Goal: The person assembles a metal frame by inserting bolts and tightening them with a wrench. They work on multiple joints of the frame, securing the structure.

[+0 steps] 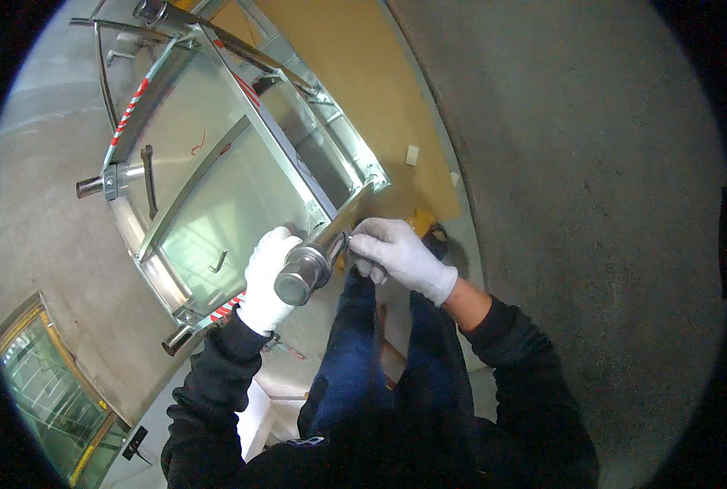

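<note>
A shiny metal tube (298,281) points up toward me, with a collar clamp (324,259) round it just behind its capped end. My left hand (267,281), in a white glove, is closed against the tube's left side, its fingertips partly hidden behind the metal. On the clamp's other side, my white-gloved right hand (392,254) pinches with thumb and forefinger at a small metal part; the fingers cover most of it. The tube joins a large metal frame (270,134) with sheet panels and red-and-white striped tape.
An open-end wrench (149,181) and a hex key (218,261) lie on the sheet panel (233,196). Tube stubs (177,339) stick out from the frame's left side. A tan board (363,73) lies beyond it. A grey wall (583,204) rises at right; a yellow-edged opening (54,383) is at lower left.
</note>
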A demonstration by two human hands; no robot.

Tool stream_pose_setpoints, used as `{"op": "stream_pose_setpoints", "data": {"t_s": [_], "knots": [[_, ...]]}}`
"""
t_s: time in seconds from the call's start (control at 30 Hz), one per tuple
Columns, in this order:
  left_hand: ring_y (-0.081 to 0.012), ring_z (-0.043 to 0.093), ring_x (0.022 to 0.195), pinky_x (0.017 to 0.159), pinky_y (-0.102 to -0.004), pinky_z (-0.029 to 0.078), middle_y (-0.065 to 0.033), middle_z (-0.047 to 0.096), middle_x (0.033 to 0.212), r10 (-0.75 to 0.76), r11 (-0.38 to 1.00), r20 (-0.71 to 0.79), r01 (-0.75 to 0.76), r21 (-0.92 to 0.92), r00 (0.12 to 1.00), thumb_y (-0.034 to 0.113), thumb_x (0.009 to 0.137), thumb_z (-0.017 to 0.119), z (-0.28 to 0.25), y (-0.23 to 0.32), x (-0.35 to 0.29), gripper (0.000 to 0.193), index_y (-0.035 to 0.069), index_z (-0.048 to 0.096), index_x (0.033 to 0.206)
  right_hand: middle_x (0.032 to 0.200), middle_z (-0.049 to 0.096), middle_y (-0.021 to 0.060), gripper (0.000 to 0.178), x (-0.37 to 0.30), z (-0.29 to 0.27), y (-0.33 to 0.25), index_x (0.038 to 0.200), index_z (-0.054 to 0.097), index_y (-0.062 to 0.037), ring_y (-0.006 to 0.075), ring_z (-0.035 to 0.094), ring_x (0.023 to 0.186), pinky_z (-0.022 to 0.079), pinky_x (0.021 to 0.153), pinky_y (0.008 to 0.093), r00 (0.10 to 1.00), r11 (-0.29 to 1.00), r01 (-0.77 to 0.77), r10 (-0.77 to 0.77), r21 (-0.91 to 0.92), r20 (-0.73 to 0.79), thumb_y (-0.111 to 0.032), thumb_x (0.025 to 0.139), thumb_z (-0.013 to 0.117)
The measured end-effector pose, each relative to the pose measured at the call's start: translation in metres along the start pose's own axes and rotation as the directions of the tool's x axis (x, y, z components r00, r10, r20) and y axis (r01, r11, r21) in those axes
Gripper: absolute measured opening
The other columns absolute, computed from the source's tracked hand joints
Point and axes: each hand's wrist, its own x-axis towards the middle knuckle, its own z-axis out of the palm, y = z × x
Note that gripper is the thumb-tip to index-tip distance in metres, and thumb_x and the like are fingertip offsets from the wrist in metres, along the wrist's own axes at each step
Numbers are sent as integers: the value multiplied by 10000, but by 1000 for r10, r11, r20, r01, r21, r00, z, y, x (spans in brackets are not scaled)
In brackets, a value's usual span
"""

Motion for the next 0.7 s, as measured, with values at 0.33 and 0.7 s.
{"op": "stream_pose_setpoints", "data": {"t_s": [0.33,0.7], "knots": [[-333,579,844,733,-395,478,-122,568,883,-103,994,23,104,-32,994,168,658,739,7,-6,-10,257,84,618,869,653,573,30,274,5,-2,-1,943,611,-19,98,531,537,454,513,246,999,987,40,-38,-156,18,-289,931,567],[-342,542,750,622,-441,463,-139,502,774,137,961,-5,-132,244,991,121,728,655,4,8,9,142,67,525,740,705,533,63,108,5,-8,-32,821,537,-96,257,604,670,494,559,369,790,-320,380,-376,-868,484,-134,742,600]]}}
